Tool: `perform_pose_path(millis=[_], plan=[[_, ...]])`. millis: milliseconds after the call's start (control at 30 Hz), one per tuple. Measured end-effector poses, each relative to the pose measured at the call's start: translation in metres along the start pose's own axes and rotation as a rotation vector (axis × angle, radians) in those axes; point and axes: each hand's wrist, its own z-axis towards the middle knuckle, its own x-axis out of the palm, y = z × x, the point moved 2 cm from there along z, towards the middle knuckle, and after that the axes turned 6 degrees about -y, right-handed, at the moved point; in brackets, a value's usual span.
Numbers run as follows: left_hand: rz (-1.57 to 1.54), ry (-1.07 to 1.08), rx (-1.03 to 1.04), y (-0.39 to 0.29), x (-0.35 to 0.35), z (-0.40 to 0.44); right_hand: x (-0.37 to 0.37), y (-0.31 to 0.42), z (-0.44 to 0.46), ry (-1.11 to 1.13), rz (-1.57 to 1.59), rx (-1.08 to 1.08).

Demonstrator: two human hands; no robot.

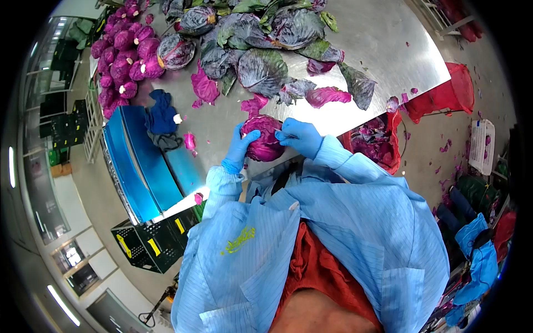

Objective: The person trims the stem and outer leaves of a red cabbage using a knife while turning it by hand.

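Observation:
A peeled red cabbage point(263, 139), round and purple, is held up at the near edge of the steel table. My left hand point(240, 147), in a blue glove, grips its left side with the thumb across the front. At the cabbage's right side, my right hand point(301, 136), also gloved, has its fingers pinched together against the surface. A small pale bit shows by those fingertips; whether it is leaf, stem or a tool I cannot tell. Just beyond the cabbage lies a loose purple leaf point(254, 104).
Unpeeled cabbages point(262, 71) and dark outer leaves cover the table's point(383, 61) far side. Peeled purple heads point(123, 61) are piled at far left. A blue case point(139, 164) and dark blue cloth point(160, 115) lie left. A red bag of leaves point(377, 141) stands right; black crates point(152, 241) stand below left.

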Motion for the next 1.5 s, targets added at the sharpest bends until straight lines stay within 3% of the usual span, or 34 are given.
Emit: perform_pose_path(millis=[267, 367, 467, 500, 567, 600, 633, 667, 700, 733, 800, 900, 933, 1000, 1100, 1200, 1300, 1400, 1500], plan=[[-0.037, -0.099, 0.063, -0.009, -0.001, -0.010, -0.023, -0.017, -0.045, -0.072, 0.424, 0.458], [0.671, -0.270, 0.458, -0.014, 0.017, -0.022, -0.029, -0.018, -0.057, -0.080, 0.390, 0.466], [0.598, -0.293, 0.377, -0.003, 0.018, -0.015, -0.041, -0.011, -0.068, -0.144, 0.343, 0.474], [0.424, -0.228, 0.309, -0.007, 0.018, -0.016, -0.051, -0.021, -0.078, -0.151, 0.336, 0.470], [0.078, -0.093, 0.167, -0.015, 0.016, -0.025, -0.086, -0.016, -0.091, -0.200, 0.121, 0.607], [0.037, -0.088, 0.183, -0.015, 0.010, -0.030, -0.100, -0.019, -0.105, -0.323, 0.149, 0.682], [-0.003, -0.079, 0.201, -0.013, 0.004, -0.034, -0.119, -0.029, -0.120, -0.303, 0.077, 0.728], [-0.043, -0.069, 0.216, -0.008, -0.001, -0.037, -0.140, -0.040, -0.137, -0.225, -0.196, 0.634], [-0.079, -0.089, 0.241, -0.002, -0.004, -0.039, -0.158, -0.054, -0.157, -0.170, -0.369, 0.703], [-0.034, -0.108, 0.286, 0.000, -0.003, -0.041, -0.171, -0.061, -0.175, -0.123, -0.895, 0.553], [0.050, -0.155, 0.369, 0.003, 0.000, -0.045, -0.182, -0.058, -0.180, -0.181, -0.889, 0.818], [0.375, -0.102, 0.588, -0.007, 0.009, -0.041, -0.157, -0.016, -0.120, -0.203, -0.439, 0.722], [0.477, -0.073, 0.658, -0.018, 0.016, -0.042, -0.131, -0.046, -0.117, -0.368, -0.171, 0.499], [0.564, 0.004, 0.685, -0.030, 0.029, -0.042, -0.091, -0.017, -0.065, -0.190, -0.027, 0.511], [0.747, 0.087, 0.729, -0.043, 0.041, -0.047, -0.036, -0.008, -0.010, -0.029, -0.049, 0.177], [0.886, 0.141, 0.770, -0.046, 0.037, -0.046, -0.003, -0.011, 0.015, 0.215, -0.127, 0.251], [0.896, 0.143, 0.772, -0.045, 0.029, -0.048, 0.010, -0.020, 0.018, 0.205, -0.113, 0.239], [0.833, 0.003, 0.677, -0.030, 0.021, -0.056, 0.019, -0.025, 0.016, 0.144, -0.085, 0.127], [0.442, -0.128, 0.476, 0.002, 0.012, -0.061, 0.021, 0.009, 0.019, 0.193, -0.312, 0.235]])
